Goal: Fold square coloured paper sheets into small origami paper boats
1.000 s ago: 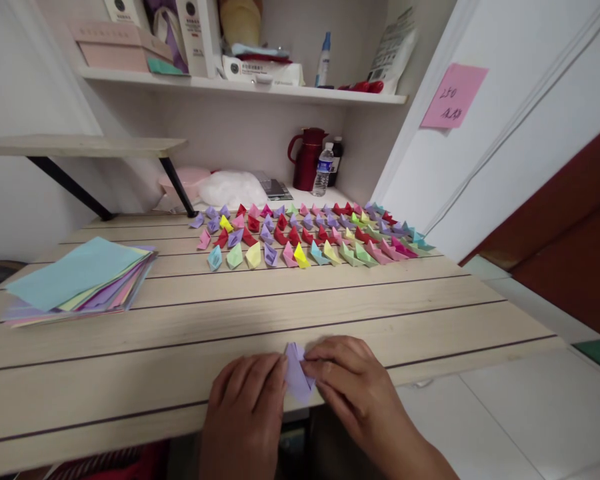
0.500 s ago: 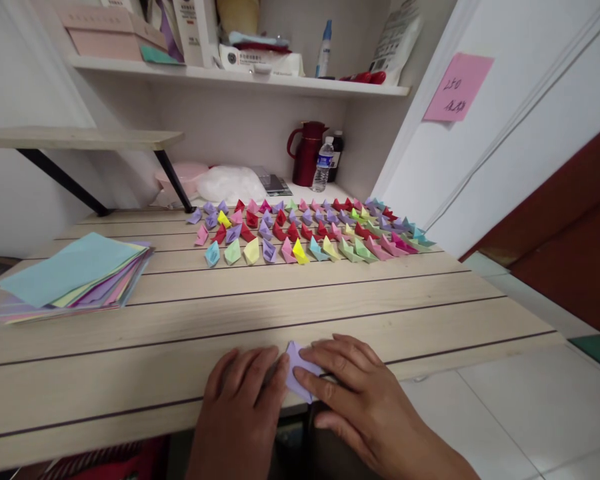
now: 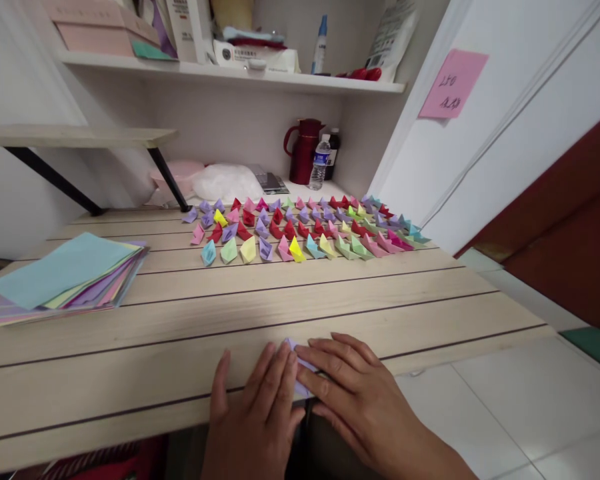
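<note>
A small folded lilac paper (image 3: 301, 365) lies at the near edge of the light wooden table (image 3: 180, 313). My left hand (image 3: 255, 413) lies flat on its left part, fingers stretched out. My right hand (image 3: 353, 393) presses flat on its right part, fingers spread, and only a sliver of paper shows between the two hands. Farther back stand rows of several small folded paper boats (image 3: 300, 230) in purple, red, pink, yellow, green and blue. A stack of coloured paper sheets (image 3: 67, 277), light blue on top, rests at the table's left.
Behind the boats stand a dark red jug (image 3: 303, 152), a water bottle (image 3: 321, 162), a white plastic bag (image 3: 227, 183) and a pink container (image 3: 183, 175). A shelf above carries boxes and bottles. A pink note (image 3: 453, 83) is stuck on the white panel at right. Tiled floor lies right of the table.
Both hands went from pinching the raised lilac paper to lying flat on it, so the paper is now pressed down and mostly covered. The view shifted slightly.
</note>
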`<state>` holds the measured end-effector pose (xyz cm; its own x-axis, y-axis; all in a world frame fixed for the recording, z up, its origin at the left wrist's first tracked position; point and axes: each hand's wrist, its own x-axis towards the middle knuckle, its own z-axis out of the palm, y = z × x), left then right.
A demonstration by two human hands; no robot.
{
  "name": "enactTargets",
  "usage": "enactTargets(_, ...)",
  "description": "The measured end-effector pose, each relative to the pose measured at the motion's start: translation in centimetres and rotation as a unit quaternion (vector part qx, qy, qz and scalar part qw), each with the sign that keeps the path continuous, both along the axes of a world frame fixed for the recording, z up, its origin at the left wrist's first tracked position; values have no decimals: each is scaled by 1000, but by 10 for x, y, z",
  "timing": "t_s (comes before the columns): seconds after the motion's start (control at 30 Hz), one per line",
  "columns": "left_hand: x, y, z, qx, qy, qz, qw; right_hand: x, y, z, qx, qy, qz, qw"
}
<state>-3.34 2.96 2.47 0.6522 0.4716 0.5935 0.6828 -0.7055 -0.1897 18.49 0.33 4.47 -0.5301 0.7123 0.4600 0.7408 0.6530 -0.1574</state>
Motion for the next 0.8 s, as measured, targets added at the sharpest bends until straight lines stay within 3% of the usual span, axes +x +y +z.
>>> enactTargets(0.23, -4, 3, -6, -2, 11, -14, 1000, 4, -2, 0, -78, 122, -45, 988)
enactTargets(0.47, -2, -4, -4, 4, 37, 13, 999, 6, -10, -9, -22, -39, -20, 999)
enactTargets(0.67, -10, 0, 0, -29, 5, -30, 999, -5, -10, 0, -70, 68, -62, 993)
enactTargets(0.8, -8, 1, 7, -39, -40, -45, 997, -1, -3, 11, -128, 90, -37, 987)
